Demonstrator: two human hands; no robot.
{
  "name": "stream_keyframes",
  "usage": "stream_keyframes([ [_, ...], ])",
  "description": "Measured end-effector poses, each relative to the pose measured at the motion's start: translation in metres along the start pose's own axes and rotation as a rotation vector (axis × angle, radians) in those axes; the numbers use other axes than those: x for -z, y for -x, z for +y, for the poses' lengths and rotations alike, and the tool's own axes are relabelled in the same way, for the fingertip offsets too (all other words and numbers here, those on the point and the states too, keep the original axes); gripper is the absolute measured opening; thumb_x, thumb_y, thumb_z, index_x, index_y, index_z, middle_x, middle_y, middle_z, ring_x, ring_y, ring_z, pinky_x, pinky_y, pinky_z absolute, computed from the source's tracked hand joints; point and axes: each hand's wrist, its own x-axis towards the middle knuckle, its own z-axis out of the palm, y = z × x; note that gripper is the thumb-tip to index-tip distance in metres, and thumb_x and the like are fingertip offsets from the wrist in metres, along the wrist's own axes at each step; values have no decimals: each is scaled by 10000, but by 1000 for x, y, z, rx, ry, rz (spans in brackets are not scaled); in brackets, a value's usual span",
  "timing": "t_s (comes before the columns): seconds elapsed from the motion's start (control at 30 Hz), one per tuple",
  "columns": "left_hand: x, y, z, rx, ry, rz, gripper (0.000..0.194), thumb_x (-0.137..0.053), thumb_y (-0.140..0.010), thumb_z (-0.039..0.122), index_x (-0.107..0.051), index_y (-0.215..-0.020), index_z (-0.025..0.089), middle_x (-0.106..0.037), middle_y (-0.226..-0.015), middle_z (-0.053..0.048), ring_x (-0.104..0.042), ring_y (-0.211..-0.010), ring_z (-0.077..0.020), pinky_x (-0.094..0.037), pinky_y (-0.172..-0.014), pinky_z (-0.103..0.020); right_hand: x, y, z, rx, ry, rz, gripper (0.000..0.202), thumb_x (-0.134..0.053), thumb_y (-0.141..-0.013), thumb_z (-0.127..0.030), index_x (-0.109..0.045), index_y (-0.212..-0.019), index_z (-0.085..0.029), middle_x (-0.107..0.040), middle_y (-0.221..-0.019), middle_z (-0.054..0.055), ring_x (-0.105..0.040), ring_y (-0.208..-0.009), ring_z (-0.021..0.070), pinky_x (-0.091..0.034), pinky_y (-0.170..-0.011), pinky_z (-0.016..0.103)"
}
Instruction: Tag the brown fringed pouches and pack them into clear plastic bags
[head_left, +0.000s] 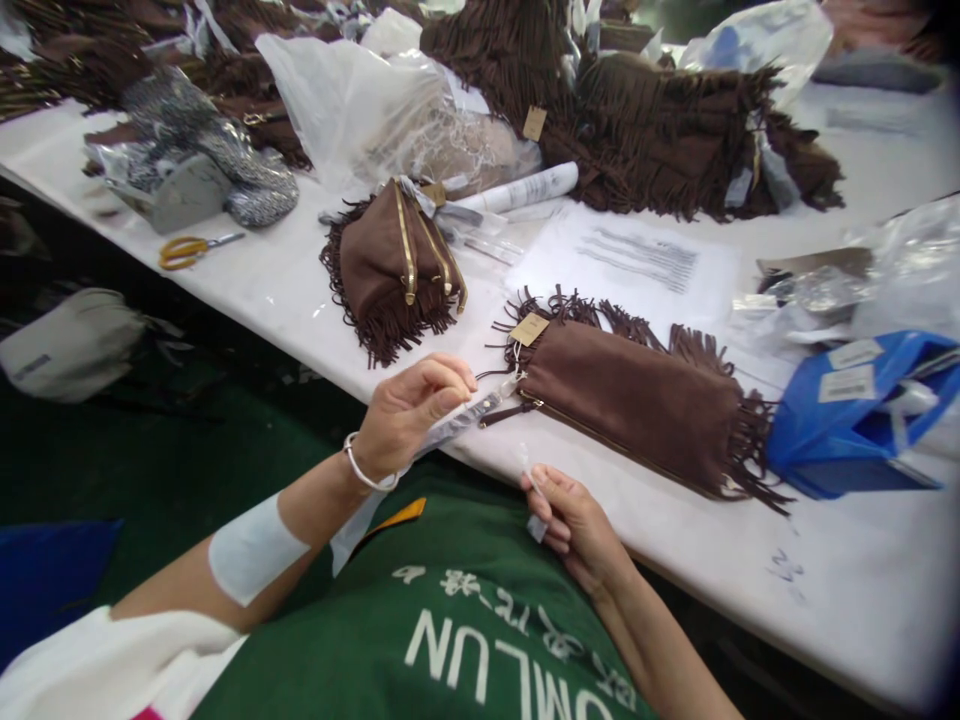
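Note:
My left hand [411, 408], with a white bangle at its wrist, is closed with its fingers curled together at the table's front edge. A narrow clear plastic strip [469, 415] runs by its fingers toward the pouch's zip end. My right hand [574, 520] pinches a small piece of clear plastic [537, 526] in front of the table. Just beyond both hands lies a flat brown fringed pouch [637, 395] with a zip along its near side. A tan paper tag [529, 329] hangs on a white string at its left corner.
A brown fringed bag with gold zips [386, 250] stands behind my left hand. Orange-handled scissors [187, 250] lie farther left. A blue plastic container [832, 410] sits at right. Printed paper [630, 255], clear plastic bags [352, 105] and stacked fringed bags [660, 130] fill the back.

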Motion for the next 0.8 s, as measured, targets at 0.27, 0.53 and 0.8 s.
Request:
stream_keyframes([
  [0.27,91,41,-22,546,-257,205,257,-703,-764,359,-699,-881,131,-677,-877,-62,-597,-810,-165,-463,-811,-284,-6,-2,-3,43,71,32,256,-604,-846,-398,-629,-929,-157,-563,-700,-24,-314,-392,-8,-217,-322,112],
  [0.53,151,65,-53,694,-170,590,384,-784,-610,452,-643,-733,117,-618,-713,-15,-551,-644,-92,-462,-610,-204,-6,-14,1,-3,119,39,287,-602,-841,-429,-627,-929,-157,-541,-672,-27,-280,-402,-1,-209,-336,122],
  [0.8,167,46,-71,896,-189,474,492,-826,-485,506,-631,-668,93,-613,-648,-41,-536,-555,-93,-450,-539,-214,-5,-15,2,5,131,72,308,-609,-826,-452,-616,-920,-159,-532,-653,-30,-260,-393,9,-186,-340,143],
])
